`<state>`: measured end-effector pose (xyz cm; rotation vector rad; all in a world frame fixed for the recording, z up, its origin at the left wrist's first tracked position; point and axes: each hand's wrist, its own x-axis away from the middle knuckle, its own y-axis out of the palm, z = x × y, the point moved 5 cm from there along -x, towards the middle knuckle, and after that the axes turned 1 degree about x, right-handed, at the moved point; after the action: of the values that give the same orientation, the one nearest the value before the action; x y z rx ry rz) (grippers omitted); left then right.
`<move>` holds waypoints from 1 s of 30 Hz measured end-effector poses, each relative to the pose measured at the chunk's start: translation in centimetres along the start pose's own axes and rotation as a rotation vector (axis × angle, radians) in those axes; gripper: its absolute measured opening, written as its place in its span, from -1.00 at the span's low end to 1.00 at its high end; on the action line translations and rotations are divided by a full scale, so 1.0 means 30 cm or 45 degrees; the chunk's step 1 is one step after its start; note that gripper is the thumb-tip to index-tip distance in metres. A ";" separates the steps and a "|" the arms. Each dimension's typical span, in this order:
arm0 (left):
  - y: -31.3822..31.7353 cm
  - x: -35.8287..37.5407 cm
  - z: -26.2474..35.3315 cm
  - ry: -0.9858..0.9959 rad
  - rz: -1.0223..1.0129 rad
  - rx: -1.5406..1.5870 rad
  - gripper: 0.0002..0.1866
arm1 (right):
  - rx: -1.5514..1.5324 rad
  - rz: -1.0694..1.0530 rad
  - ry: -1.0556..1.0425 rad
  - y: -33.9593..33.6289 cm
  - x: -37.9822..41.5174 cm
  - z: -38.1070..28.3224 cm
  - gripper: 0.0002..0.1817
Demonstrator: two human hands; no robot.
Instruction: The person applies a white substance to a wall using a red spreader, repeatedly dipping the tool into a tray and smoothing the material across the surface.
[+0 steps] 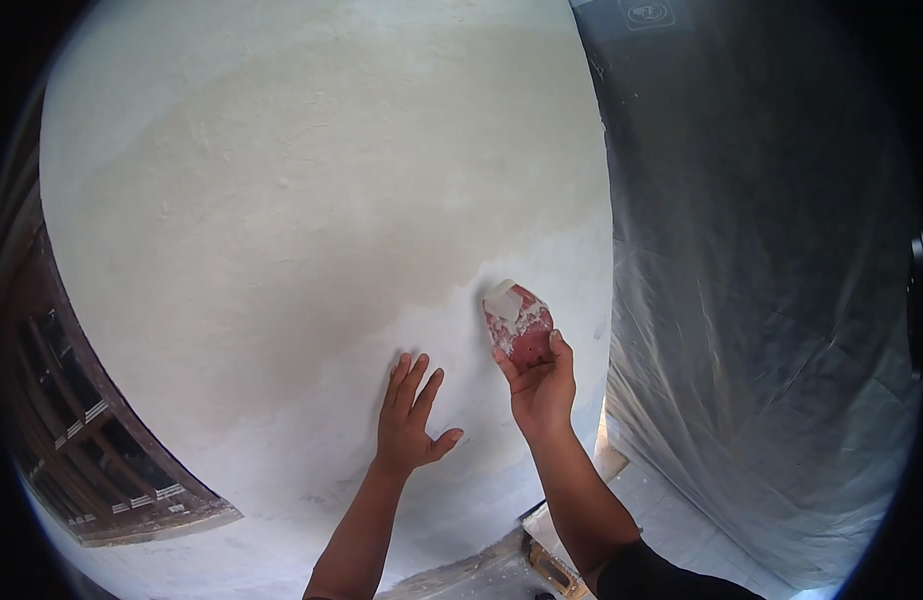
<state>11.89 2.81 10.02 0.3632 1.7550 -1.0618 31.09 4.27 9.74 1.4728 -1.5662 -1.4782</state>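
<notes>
Patchy pale wall, a hanging plastic sheet on its right, and a smeared red tool held in front.
The left hand is spread and free, palm toward the wall; whether it touches, I cannot tell. The right hand grasps the tool's lower end between thumb and fingers, so most of it juts above the fingertips, with white paste near the top.
</notes>
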 end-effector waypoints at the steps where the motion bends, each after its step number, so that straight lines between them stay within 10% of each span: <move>1: 0.005 -0.005 -0.010 0.050 0.005 -0.076 -0.20 | 0.111 -0.001 -0.122 -0.007 -0.027 0.001 -0.58; 12: 0.145 -0.008 -0.095 0.129 0.052 -0.532 -0.23 | 1.724 -0.546 -1.547 -0.025 -0.268 0.030 -0.30; 30: 0.155 0.003 -0.107 0.137 0.028 -0.632 -0.31 | 1.945 -0.688 -1.678 -0.057 -0.325 0.072 -0.41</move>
<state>12.99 7.98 8.02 0.1288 2.0321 -0.5675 32.35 14.31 10.45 1.6279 -3.9499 -1.5866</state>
